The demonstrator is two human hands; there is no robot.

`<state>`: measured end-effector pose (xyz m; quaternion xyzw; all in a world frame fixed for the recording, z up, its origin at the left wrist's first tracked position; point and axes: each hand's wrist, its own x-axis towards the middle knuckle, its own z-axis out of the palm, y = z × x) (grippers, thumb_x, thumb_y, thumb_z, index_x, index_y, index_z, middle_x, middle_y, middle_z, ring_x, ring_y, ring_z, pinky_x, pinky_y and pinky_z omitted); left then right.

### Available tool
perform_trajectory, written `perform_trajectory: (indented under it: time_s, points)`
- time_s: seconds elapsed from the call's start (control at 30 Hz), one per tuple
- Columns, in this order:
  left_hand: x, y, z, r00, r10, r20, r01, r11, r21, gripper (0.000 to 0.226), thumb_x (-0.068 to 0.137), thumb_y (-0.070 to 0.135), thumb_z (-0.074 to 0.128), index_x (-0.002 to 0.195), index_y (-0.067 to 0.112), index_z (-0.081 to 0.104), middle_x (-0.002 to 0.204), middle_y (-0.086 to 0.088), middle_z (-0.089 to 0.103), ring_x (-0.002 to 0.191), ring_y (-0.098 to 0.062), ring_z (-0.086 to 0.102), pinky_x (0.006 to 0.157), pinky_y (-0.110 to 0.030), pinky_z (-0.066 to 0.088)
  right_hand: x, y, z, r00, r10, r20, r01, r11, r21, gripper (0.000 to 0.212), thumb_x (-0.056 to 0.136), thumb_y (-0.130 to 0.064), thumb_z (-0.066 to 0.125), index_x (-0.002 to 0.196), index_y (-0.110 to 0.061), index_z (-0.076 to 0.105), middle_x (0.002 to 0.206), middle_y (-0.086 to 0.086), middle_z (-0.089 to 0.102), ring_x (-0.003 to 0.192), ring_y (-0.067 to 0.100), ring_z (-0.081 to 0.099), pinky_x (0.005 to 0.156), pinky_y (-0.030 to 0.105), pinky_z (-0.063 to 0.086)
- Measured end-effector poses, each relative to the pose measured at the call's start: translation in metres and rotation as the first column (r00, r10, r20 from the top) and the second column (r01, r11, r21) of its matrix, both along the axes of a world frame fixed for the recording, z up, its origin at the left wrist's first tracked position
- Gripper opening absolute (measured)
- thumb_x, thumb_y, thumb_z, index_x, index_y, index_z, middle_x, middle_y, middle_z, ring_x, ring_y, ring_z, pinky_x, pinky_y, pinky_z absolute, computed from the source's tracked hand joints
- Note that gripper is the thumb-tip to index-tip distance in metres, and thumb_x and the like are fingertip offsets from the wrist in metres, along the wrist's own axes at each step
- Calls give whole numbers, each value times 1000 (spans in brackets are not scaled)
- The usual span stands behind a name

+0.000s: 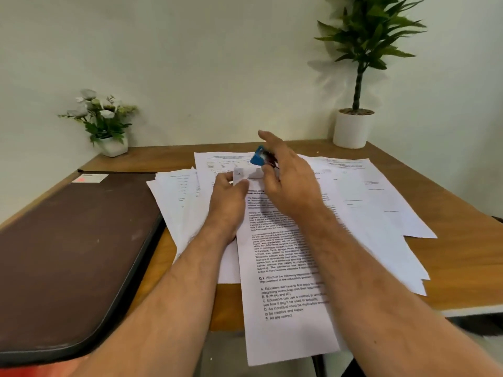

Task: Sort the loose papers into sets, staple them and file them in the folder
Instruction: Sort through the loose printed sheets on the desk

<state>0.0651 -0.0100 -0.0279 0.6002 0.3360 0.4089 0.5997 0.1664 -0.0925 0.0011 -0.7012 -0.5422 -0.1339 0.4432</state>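
Observation:
A printed set of papers (pixel 283 295) lies lengthwise in front of me, its near end hanging past the table's front edge. My left hand (pixel 228 200) pinches the set's top left corner, which is bent upward. My right hand (pixel 288 180) holds a small blue stapler (pixel 257 157) at that same corner, index finger stretched out. More loose white sheets (pixel 367 200) are fanned out under and around the set. A dark brown folder (pixel 73 254) lies closed on the left side of the table.
A wooden table (pixel 462 254) stands against a white wall. A small white pot of white flowers (pixel 109 123) sits at the back left, and a tall green plant in a white pot (pixel 353 126) at the back right. The folder bears a small label (pixel 89 178).

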Motion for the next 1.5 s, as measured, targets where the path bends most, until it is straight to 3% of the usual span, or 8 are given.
perform_trajectory:
  time_s: [0.17,0.3,0.4,0.5,0.67,0.9,1.23,1.5]
  points:
    - [3,1,-1,999,33,19,-34,999,25,18,98,16,55,114,23,59,107,-1,72,94,-18,71,73,-34,55,4,0,-4,991,-97,95,103,993,-53,45,85,-26,61,130,-23,56,116,-2,68,100,18,64,83,38,56]
    - [4,2,-2,995,68,75,-72,996,56,13,95,17,61,103,24,69,98,3,76,92,-19,73,82,-42,59,3,0,-3,992,-63,113,66,998,-16,46,82,-42,67,125,-27,58,113,-7,67,96,11,62,77,28,50]
    - [1,3,-3,987,155,52,-161,977,137,9,89,20,71,95,25,76,89,8,77,89,-17,74,87,-47,60,4,1,-4,988,-67,142,73,997,-35,50,84,-49,69,127,-29,56,116,-8,67,98,12,64,80,30,52]
    - [-4,1,-1,979,198,56,-204,963,174,13,88,21,75,101,24,78,89,8,77,85,-14,74,82,-41,62,6,3,-5,981,-105,163,110,994,-25,48,86,-45,70,128,-27,58,116,-6,67,101,15,63,87,35,51]
    - [-8,-4,2,969,238,67,-247,942,229,10,84,22,79,90,29,76,84,8,76,81,-14,72,77,-35,61,8,4,-8,932,-188,311,195,981,9,37,88,-32,62,125,-32,64,119,-10,64,112,17,53,96,44,22]
    - [-11,-8,4,971,236,29,-234,926,298,12,88,16,76,97,23,78,85,19,72,77,9,65,66,-2,46,2,3,-7,938,-87,335,103,994,-29,43,78,-26,67,121,-27,68,108,-4,63,108,25,47,84,46,41]
    - [-10,-7,4,971,235,29,-229,899,373,11,86,16,79,95,21,80,85,15,74,80,4,67,69,-1,44,1,1,-3,903,-75,422,93,995,-22,47,69,-28,60,114,-23,73,102,-5,66,102,28,49,80,34,27]
    - [-10,-7,3,966,255,39,-250,885,392,14,81,17,84,84,24,73,75,13,72,69,2,67,62,-6,46,0,1,-1,898,-64,435,71,997,0,40,68,-26,62,105,-21,75,99,-7,68,100,28,50,80,40,35]
